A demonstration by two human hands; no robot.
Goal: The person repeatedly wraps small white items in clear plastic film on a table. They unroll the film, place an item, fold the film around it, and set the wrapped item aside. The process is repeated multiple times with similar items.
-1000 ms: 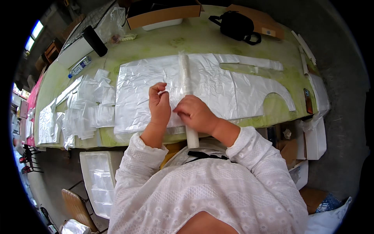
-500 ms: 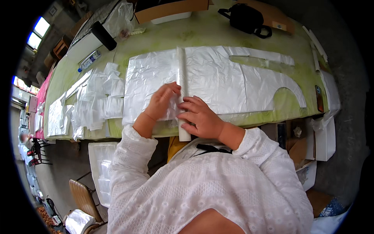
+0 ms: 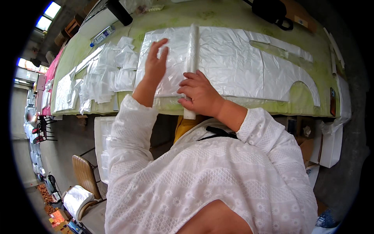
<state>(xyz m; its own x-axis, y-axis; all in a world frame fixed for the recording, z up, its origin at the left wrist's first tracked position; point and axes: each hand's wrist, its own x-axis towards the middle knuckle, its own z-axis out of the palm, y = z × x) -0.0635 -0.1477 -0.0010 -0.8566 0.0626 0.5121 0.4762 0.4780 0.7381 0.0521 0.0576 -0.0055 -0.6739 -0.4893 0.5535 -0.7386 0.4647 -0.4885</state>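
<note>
Right grip (image 3: 201, 93), fingers spread, rests over the whitish roll (image 3: 192, 48) lying across the plastic sheet (image 3: 235, 60), while left grip (image 3: 155, 67) hangs open above this sheet's left part, and the roll looks light and slippery, so better held around with whole palm.

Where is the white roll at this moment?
In the head view, the white roll lies at upper centre across the plastic sheet, partly hidden by the right hand.

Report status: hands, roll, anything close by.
Left hand open above plastic sheet. Right hand open across white roll. Roll lying across sheet. Flat plastic packets left of sheet.
</note>
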